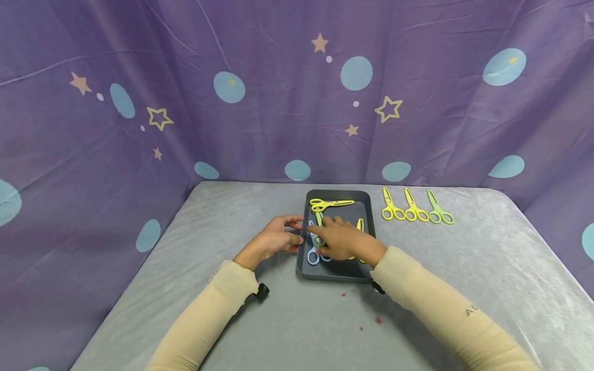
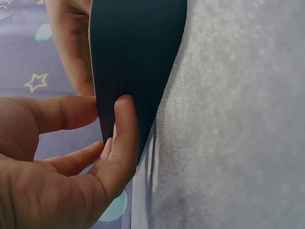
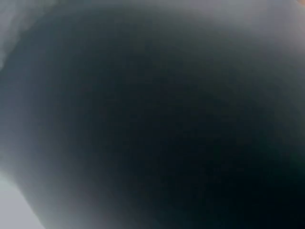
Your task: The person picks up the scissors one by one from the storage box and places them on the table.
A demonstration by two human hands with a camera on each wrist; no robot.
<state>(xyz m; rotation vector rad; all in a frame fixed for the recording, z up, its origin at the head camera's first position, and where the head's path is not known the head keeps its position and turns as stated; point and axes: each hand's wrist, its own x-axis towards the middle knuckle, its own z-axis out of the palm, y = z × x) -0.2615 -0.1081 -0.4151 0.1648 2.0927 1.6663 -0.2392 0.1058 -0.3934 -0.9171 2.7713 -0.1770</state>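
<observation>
Scissors [image 1: 330,204] in yellow, green and blue lie in a dark gray tray [image 1: 336,269] that sits on a gray counter [image 1: 250,330]. One yellow pair [image 1: 336,203] lies sideways at the far end of the tray. Just below it is a green pair [image 1: 319,219], and a blue pair [image 1: 313,263] is on the left side, with its handles toward the near end. Another yellow pair [image 1: 360,225] is on the right side, partly hidden under the right hand [image 1: 340,239]. The left hand [image 1: 275,237] holds the left side of the tray, with fingertips on the rim and the outside wall. The right hand is over the tray, above the green and blue pairs, with one finger pointing to the left. I cannot tell if it is gripping any scissors, because the hand covers that spot, and the right wrist view is dark and blurry. Three more pairs stand in a row on the counter, right of the tray: two yellow [image 1: 387,199] and one green [image 1: 432,199], all with handles toward the person. Behind is a purple curtain [image 1: 287,129] with stars and blue dots.
</observation>
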